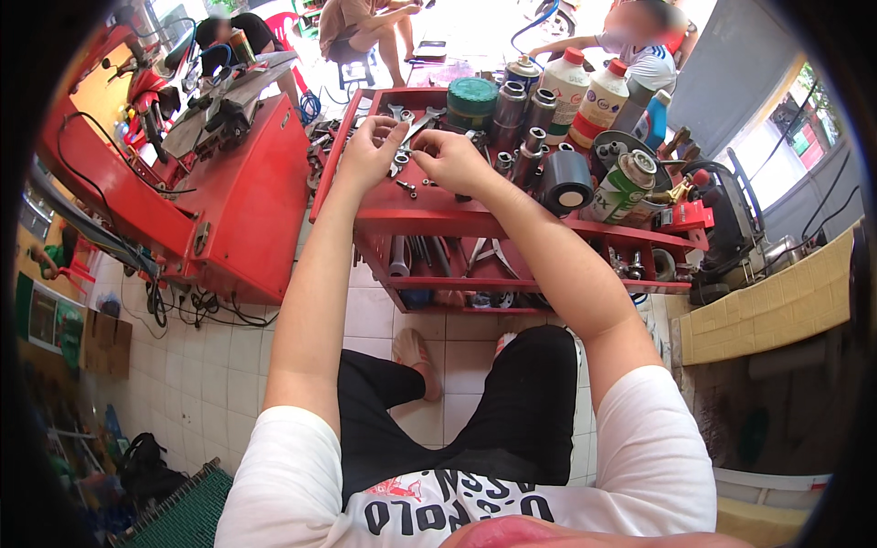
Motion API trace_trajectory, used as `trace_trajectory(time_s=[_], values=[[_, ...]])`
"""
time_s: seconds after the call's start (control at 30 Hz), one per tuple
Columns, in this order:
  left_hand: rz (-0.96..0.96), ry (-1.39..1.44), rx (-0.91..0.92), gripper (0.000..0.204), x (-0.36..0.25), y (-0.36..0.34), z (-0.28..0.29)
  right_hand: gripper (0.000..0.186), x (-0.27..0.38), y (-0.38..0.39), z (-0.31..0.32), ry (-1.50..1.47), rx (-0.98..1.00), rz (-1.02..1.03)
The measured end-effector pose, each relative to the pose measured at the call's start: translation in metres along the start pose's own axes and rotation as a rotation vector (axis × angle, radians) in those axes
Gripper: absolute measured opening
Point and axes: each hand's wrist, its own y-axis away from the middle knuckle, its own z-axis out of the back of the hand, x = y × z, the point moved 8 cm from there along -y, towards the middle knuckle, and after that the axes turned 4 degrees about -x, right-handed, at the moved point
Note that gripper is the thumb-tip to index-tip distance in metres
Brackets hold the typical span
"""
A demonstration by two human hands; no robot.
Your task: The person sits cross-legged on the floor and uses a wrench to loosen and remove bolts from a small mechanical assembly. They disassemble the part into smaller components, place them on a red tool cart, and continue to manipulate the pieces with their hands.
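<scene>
Both my hands are over the top tray of a red tool cart [411, 212]. My left hand [368, 153] is at the tray's left side, its fingers curled and its thumb pointing right. Close by on the right, my right hand [450, 163] has its thumb and fingertips drawn together toward the left hand. Anything in either grip is too small or hidden to make out. Combination wrenches [427, 116] lie just beyond the fingertips. Below them, between the hands, a small metal fitting [406, 187] rests on the tray.
Steel sockets [508, 114], a green tub [471, 99], red-capped bottles [602, 100] and a spray can [624, 185] crowd the cart's right half. Pliers [489, 258] lie in the open drawer below. A red machine [242, 201] stands left. Other people sit at the far side.
</scene>
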Motion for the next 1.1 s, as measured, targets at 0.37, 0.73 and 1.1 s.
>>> trace_trajectory(time_s=[0.37,0.73,1.1], values=[[-0.011,0.003,0.001,0.063,-0.004,0.003,0.0,0.023,-0.003,-0.001,0.011,-0.04,-0.152,-0.01],[-0.012,-0.012,-0.007,0.058,-0.006,0.006,-0.002,0.021,0.002,0.002,0.011,-0.028,-0.11,-0.05],[0.017,0.031,0.051,0.04,-0.009,0.008,-0.004,0.022,-0.001,0.005,0.006,-0.113,-0.018,-0.19]])
